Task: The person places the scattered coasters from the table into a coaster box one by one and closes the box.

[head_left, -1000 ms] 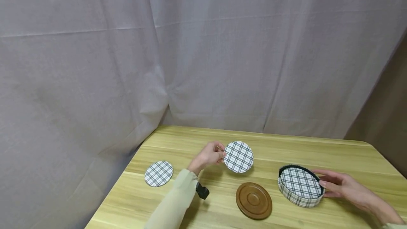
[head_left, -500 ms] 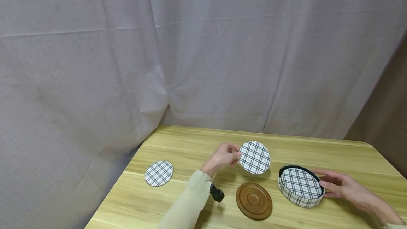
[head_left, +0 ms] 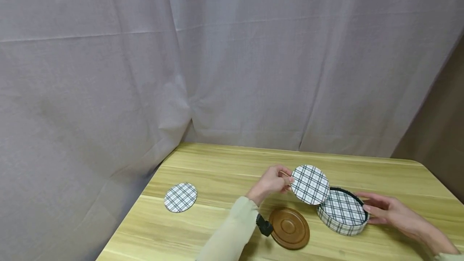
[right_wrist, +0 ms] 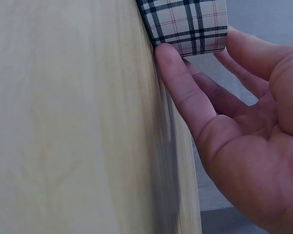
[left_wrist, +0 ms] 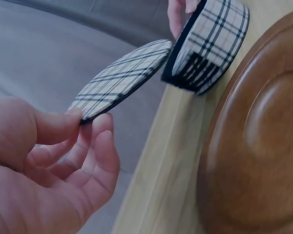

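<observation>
A light wooden desk [head_left: 217, 160] with yellow-brown grain is backed by a creased grey curtain [head_left: 232, 71], and a brown area [head_left: 442, 112] is seen at far right. One plaid coaster [head_left: 309, 184] is pinched by its left edge between thumb and fingers of the left hand [head_left: 272, 180], tilted above the desk by the left rim of a round plaid holder [head_left: 342, 225]; whether they touch cannot be told. The holder, filled with plaid coasters [head_left: 344, 208], is gripped at its right side by the right hand [head_left: 389, 214]. A brown wooden disc [head_left: 289, 228] is laid nearer; another coaster [head_left: 180, 197] is set flat at left.
</observation>
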### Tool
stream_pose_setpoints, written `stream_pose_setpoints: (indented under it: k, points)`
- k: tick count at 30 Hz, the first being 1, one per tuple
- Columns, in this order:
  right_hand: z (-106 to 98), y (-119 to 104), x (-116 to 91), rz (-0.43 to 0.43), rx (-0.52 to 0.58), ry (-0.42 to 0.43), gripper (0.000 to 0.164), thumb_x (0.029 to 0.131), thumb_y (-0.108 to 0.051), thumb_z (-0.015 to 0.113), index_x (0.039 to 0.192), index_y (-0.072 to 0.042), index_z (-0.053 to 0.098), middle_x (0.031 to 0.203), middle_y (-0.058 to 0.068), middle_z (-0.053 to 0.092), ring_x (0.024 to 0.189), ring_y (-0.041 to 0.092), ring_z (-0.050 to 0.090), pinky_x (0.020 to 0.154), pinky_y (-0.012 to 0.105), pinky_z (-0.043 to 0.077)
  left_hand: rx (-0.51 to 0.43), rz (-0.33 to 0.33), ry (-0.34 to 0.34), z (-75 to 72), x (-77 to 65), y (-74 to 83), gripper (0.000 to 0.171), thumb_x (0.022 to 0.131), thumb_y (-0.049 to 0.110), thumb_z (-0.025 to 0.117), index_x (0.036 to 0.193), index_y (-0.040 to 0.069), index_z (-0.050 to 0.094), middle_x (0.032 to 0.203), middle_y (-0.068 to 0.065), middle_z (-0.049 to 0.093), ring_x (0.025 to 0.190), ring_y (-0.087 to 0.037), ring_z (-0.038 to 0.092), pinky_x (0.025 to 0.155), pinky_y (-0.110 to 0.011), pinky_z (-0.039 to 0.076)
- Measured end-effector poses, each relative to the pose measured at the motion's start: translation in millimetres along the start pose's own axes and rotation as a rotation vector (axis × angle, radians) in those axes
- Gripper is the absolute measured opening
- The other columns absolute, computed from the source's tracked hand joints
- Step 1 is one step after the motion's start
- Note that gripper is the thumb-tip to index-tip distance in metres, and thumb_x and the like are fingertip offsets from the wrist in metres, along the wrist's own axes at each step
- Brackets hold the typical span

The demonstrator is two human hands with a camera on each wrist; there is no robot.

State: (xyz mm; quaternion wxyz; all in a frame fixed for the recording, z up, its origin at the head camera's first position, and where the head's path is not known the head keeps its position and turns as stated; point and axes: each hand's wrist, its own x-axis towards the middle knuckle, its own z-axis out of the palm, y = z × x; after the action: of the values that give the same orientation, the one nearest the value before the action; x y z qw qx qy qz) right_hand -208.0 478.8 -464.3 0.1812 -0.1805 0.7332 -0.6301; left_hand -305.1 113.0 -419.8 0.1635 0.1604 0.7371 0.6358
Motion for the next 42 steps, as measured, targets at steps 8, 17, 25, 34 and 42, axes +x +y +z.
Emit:
stream_pose_setpoints:
  k: [8,17,25,34,42]
  points:
    - [-1,-1,0,0.014,0.002,0.001,0.047,0.105,-0.004,0.040,0.145,-0.027,0.047,0.126,-0.022,0.061,0.113,0.003,0.061,0.090,0.031,0.056,-0.054,0.014,0.011,22.1,1.1,0.0,0.007,0.092,0.004,0.066,0.098,0.006,0.064,0.074,-0.003,0.062,0.060,-0.016,0.061,0.059,-0.036,0.057]
    - [-1,-1,2,0.038,-0.020,0.026,0.047,0.105,-0.005,0.041,0.146,-0.025,0.045,0.126,-0.024,0.060,0.112,0.002,0.062,0.090,0.030,0.056,-0.100,-0.024,0.034,51.6,-0.6,0.3,0.006,0.091,0.003,0.067,0.094,0.007,0.064,0.073,-0.004,0.062,0.057,-0.014,0.059,0.055,-0.032,0.055]
    - [-1,0,0,0.019,-0.026,0.014,0.048,0.105,-0.003,0.039,0.148,-0.024,0.044,0.126,-0.024,0.059,0.113,0.002,0.061,0.089,0.030,0.056,-0.120,-0.060,0.042,71.8,-0.5,-2.3,0.008,0.090,0.002,0.068,0.089,0.008,0.063,0.070,-0.005,0.061,0.055,-0.014,0.058,0.050,-0.025,0.049]
    - [0,-5,0,0.016,-0.007,-0.005,0.049,0.105,-0.003,0.038,0.149,-0.023,0.042,0.129,-0.026,0.057,0.114,0.000,0.060,0.090,0.029,0.056,-0.132,-0.041,0.029,85.6,-1.1,-4.4,0.012,0.086,0.001,0.071,0.090,0.007,0.062,0.067,-0.005,0.067,0.054,-0.012,0.058,0.050,-0.025,0.050]
    - [1,-2,0,0.008,0.022,-0.008,0.049,0.105,-0.002,0.038,0.146,-0.026,0.045,0.130,-0.024,0.059,0.115,0.000,0.059,0.091,0.029,0.055,-0.031,-0.037,0.051,89.7,-3.9,-5.8,0.008,0.084,0.002,0.075,0.087,0.005,0.068,0.068,-0.003,0.067,0.057,-0.011,0.059,0.059,-0.034,0.056]
